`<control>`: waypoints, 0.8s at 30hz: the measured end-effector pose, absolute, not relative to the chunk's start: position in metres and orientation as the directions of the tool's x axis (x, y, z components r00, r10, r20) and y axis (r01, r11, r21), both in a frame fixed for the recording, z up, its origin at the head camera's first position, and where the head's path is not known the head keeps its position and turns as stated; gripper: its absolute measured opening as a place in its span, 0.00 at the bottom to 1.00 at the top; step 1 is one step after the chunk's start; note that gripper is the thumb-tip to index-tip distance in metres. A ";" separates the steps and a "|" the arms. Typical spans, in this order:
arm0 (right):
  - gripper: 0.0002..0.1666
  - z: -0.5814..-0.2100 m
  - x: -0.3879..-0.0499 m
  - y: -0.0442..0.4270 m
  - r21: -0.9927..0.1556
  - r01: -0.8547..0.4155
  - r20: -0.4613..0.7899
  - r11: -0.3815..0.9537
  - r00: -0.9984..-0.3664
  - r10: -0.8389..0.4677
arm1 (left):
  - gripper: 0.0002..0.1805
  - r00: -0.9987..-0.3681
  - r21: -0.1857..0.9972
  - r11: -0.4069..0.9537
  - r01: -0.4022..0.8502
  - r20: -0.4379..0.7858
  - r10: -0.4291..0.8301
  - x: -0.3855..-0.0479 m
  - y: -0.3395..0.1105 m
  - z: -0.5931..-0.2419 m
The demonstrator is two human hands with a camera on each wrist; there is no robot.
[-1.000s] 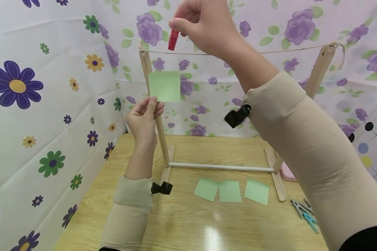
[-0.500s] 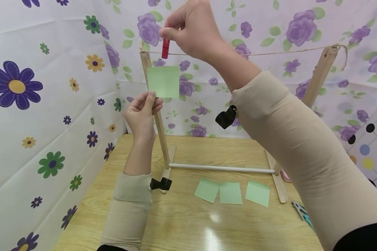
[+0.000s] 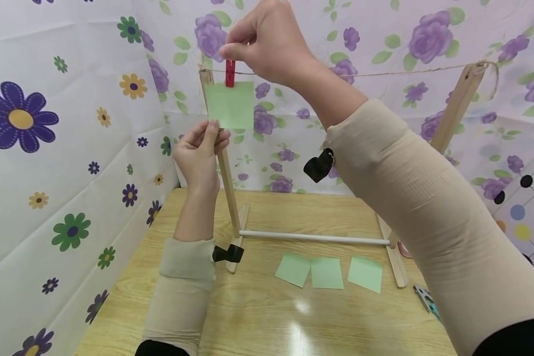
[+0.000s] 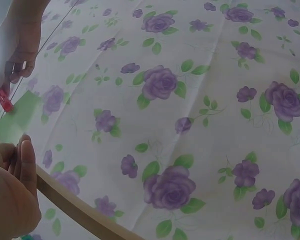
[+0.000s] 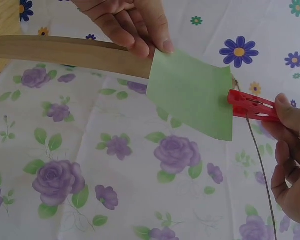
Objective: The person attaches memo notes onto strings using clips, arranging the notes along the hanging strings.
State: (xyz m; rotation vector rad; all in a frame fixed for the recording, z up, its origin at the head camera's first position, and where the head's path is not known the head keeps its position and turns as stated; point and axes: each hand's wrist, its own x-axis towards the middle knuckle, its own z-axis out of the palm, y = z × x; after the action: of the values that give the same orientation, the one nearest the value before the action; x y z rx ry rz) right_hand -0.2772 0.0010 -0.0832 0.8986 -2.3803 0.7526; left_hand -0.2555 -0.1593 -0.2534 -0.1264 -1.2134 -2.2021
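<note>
The left hand (image 3: 198, 157) pinches a green note (image 3: 231, 106) above its fingers (image 3: 223, 139); the right hand (image 3: 273, 44) pinches a red clip (image 3: 230, 74) below its own, at the note's top edge. Only the head view shows three more notes (image 3: 327, 273).

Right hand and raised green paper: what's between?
The right wrist view shows a red clothespin reaching from right hand to green paper, with string crossing it.
</note>
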 end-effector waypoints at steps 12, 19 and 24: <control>0.16 -0.087 -0.277 -0.002 -0.274 -0.698 0.561 0.661 -0.674 -0.480 | 0.10 -0.795 0.707 -0.404 0.580 0.384 -0.469 -0.257 -0.161 -0.250; 0.17 -0.086 -0.279 -0.002 -0.239 -0.716 0.532 0.656 -0.662 -0.528 | 0.10 -0.802 0.704 -0.422 0.571 0.369 -0.469 -0.259 -0.162 -0.251; 0.20 -0.088 -0.280 0.000 -0.227 -0.709 0.532 0.668 -0.664 -0.525 | 0.11 -0.807 0.705 -0.430 0.563 0.358 -0.469 -0.259 -0.162 -0.251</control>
State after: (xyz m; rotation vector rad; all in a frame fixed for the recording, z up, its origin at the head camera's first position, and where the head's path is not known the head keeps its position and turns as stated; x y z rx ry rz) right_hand -0.2798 0.0000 -0.0879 0.9639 -2.4585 0.5889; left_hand -0.2586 -0.1618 -0.2509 -0.1426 -1.1574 -2.2339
